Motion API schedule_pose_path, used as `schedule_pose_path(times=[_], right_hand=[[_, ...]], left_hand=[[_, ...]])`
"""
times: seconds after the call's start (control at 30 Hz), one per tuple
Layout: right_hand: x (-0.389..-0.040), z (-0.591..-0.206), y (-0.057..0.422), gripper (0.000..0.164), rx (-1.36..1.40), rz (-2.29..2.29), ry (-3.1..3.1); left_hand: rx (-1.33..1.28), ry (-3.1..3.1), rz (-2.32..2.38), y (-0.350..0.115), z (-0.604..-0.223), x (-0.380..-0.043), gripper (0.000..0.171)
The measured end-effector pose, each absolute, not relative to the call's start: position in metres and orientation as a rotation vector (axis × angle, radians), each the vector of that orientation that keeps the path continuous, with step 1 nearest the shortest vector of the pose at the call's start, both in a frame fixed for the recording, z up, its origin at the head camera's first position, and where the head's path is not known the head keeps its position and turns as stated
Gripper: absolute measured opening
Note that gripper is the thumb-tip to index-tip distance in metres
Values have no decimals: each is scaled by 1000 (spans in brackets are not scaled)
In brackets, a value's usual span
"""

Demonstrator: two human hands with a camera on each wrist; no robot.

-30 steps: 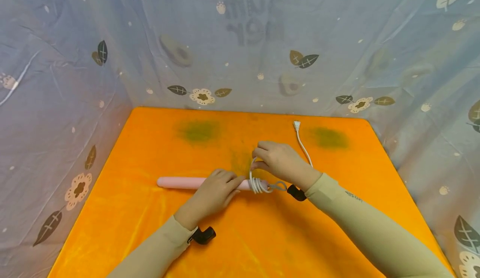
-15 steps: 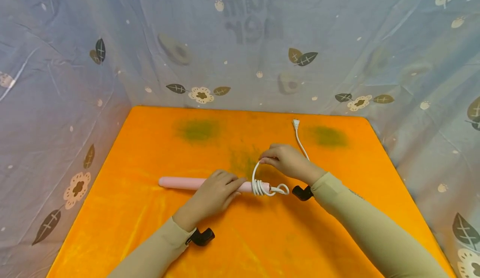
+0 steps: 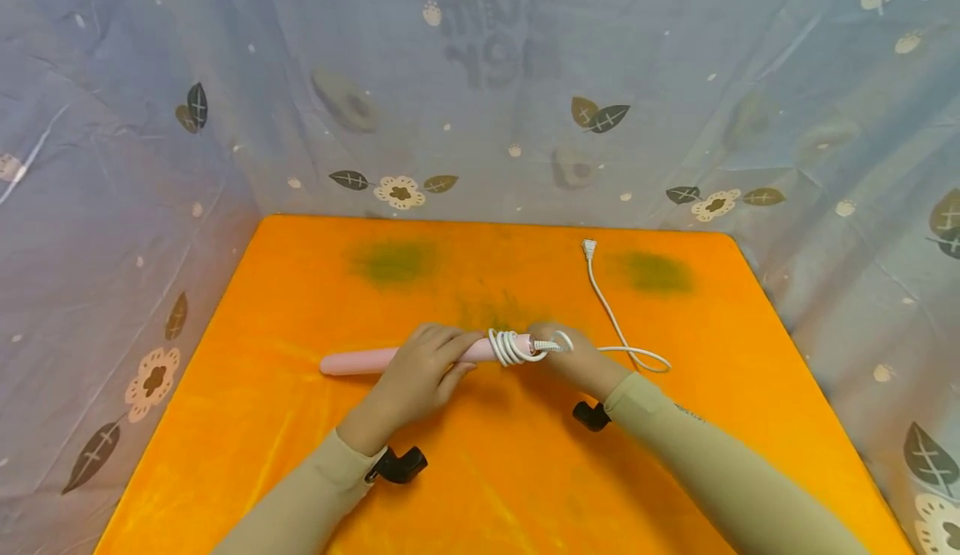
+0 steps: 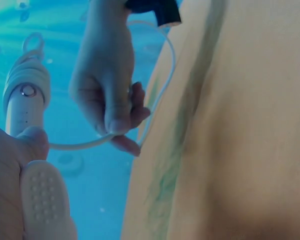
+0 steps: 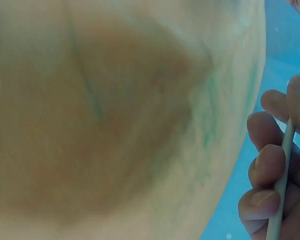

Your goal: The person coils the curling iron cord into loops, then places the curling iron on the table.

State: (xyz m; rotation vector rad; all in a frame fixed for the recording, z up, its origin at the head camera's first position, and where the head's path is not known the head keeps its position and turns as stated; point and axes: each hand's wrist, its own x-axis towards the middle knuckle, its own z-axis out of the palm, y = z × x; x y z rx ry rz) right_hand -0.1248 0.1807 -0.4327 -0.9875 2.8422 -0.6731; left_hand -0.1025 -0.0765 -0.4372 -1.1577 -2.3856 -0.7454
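A pink hair styling iron (image 3: pixel 358 362) lies across the middle of the head view, tilted slightly up at its right end. My left hand (image 3: pixel 420 372) grips its body. White power cord (image 3: pixel 507 347) is coiled several turns around the right end. Behind that end is my right hand (image 3: pixel 577 363), its fingertips partly hidden in the head view. In the left wrist view the right hand (image 4: pixel 107 80) pinches a stretch of cord (image 4: pixel 80 146), and a round button (image 4: pixel 27 90) shows on the iron. The right wrist view shows curled fingers (image 5: pixel 267 165) around the cord (image 5: pixel 285 165).
The loose cord runs back over the orange cloth-covered table (image 3: pixel 465 472) to a white two-prong plug (image 3: pixel 589 248) near the far edge. Patterned grey-blue curtains (image 3: pixel 480 122) enclose the table at the back and sides. Black cameras (image 3: pixel 401 465) sit on both wrists.
My right hand first drew the cord up and right, then came down behind the iron's end. The iron's right end has risen. More loose cord now shows at the right.
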Motion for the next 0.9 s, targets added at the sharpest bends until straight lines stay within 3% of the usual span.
schedule_pose_path(times=[0.07,0.27,0.6,0.9], right_hand=[[-119,-438,179,8,-1034,-646,2905],[-109,-446,168,22,-1310,-354,3005],[-88,-429,154,14,-1249,-220,3007],[-79,-399,148,22,-1427,-205,3064]], left_hand=[[-1134,-2393,-751,-77,-437,-104,41],[-1064,-2393,-788,-78,-435,-109,48],[-976,-2424,-738,-85,-441,-119,48],[-1024,-2492,-592,-84,-460,-124,46]])
